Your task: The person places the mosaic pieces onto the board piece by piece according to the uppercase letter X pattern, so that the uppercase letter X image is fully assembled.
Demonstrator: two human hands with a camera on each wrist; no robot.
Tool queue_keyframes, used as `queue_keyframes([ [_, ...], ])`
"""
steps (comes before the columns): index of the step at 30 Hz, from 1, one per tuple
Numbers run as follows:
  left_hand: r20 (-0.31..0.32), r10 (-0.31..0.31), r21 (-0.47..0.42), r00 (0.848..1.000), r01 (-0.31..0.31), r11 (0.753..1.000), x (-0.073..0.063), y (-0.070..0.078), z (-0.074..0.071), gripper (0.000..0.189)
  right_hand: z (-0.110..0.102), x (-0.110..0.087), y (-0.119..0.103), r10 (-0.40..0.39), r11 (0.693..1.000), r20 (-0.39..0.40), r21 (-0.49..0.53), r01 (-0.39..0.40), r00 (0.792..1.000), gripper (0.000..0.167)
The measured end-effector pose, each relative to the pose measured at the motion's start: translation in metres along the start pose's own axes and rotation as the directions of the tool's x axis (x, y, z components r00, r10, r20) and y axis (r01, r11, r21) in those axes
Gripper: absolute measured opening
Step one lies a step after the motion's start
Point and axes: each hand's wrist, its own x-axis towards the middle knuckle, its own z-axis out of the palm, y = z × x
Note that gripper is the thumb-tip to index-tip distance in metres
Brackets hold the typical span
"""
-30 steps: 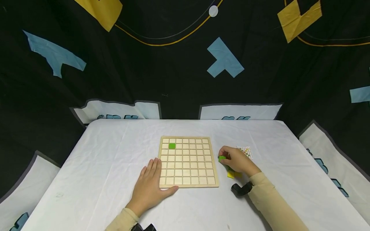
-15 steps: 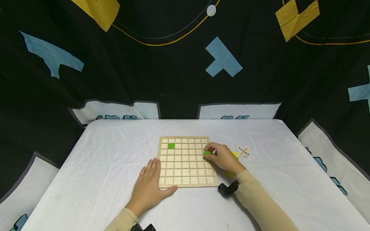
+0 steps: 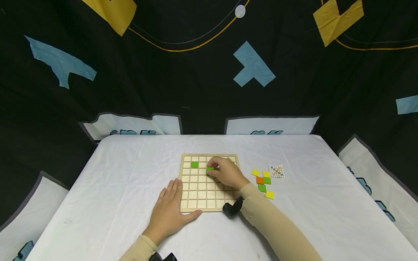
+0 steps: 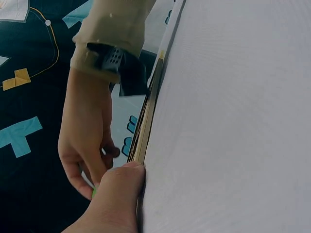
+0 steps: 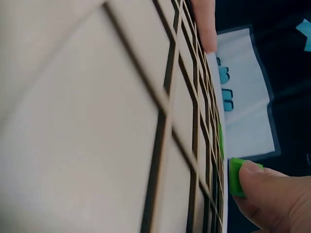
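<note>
A light wooden grid board point(image 3: 213, 210) lies on the white table, with one green tile point(image 3: 194, 164) set in a cell near its far left corner. My right hand point(image 3: 226, 173) is over the board and pinches a second green tile point(image 5: 236, 177) between thumb and fingers. In the right wrist view that tile is held just off the grid. My left hand point(image 3: 169, 210) rests flat along the board's left side, its thumb point(image 4: 127, 177) at the near edge. Right of the board lie several loose yellow, green and orange tiles point(image 3: 259, 180).
A small printed card point(image 3: 277, 171) with a coloured grid pattern lies beyond the loose tiles. The white tabletop point(image 3: 107, 188) ends at a dark curtain point(image 3: 202, 94) behind it. Black wrist cameras point(image 3: 233, 207) are strapped to both wrists.
My right hand has carried the green tile leftward from beside the loose tiles to above the board, uncovering those tiles. The left hand has stayed in place.
</note>
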Motion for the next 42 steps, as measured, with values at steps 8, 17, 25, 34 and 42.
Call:
queue_keyframes([
  [8, -0.001, 0.001, -0.002, 1.0, -0.001, 1.0, -0.001, 0.0, -0.002, 0.121, 0.015, 0.014, -0.01, 0.003, 0.996, 0.008, -0.084, -0.003, 1.0, 0.012],
  [17, -0.009, 0.004, -0.002, 1.0, -0.004, 1.0, 0.0, 0.0, -0.003, 0.121, 0.023, 0.02, -0.015, -0.028, 0.992, -0.002, -0.121, 0.028, 1.0, 0.008],
  [25, 0.0, -0.001, 0.002, 1.0, 0.001, 1.0, 0.0, 0.0, -0.003, 0.121, 0.015, 0.012, -0.018, -0.034, 0.976, 0.083, -0.211, 0.051, 0.996, 0.014],
  [34, -0.001, -0.006, 0.0, 1.0, 0.006, 1.0, 0.0, -0.001, -0.001, 0.124, -0.014, -0.013, -0.009, -0.044, 0.976, 0.086, -0.209, 0.061, 0.995, 0.025],
  [42, 0.006, -0.01, -0.008, 1.0, 0.01, 1.0, 0.001, 0.0, 0.0, 0.125, -0.059, -0.046, 0.024, 0.078, 0.963, 0.039, -0.262, -0.065, 0.996, 0.023],
])
